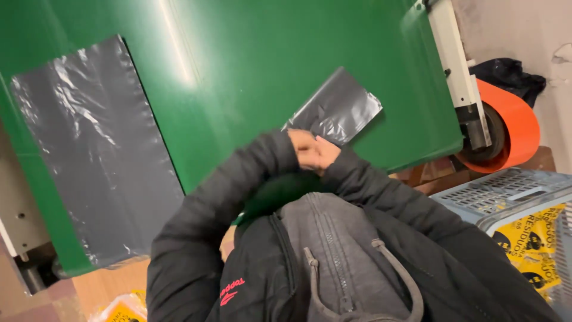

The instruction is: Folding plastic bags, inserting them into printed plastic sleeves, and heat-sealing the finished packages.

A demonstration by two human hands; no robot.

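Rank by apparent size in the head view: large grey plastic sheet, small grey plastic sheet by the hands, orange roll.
1. Large grey plastic sheet on the green table, clearly the biggest.
2. Small grey plastic sheet and the orange roll look alike in size; the sheet is partly hidden by the hands, so no firm ranking.

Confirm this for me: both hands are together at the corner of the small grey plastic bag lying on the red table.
Not quite. The table is green, not red; the head view shows it. The rest stands: the left hand and right hand meet at the corner of the small grey plastic bag.
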